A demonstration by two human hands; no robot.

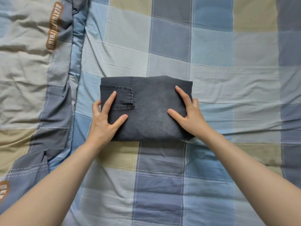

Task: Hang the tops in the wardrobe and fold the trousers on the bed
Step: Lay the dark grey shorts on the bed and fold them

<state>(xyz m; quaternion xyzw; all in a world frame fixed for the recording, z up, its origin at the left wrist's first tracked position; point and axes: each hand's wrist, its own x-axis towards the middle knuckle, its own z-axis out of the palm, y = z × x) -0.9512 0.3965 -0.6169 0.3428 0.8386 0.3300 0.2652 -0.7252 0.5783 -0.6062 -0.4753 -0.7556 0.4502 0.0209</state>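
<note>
So we've got the dark grey trousers folded into a compact rectangle, lying flat on the checked bed sheet pretty much in the middle of our view. A back pocket shows on the left part of the trousers.

Our left hand rests on the left end of the trousers, index finger and thumb spread wide and lying flat on the fabric near the pocket, with the other fingers wrapped around the left edge. Our right hand does the same on the right end of the trousers, index and thumb splayed on top, the rest curling over the right edge.

Left of the trousers there's a rumpled duvet in the same check, with a brown printed label well away from them.
</note>
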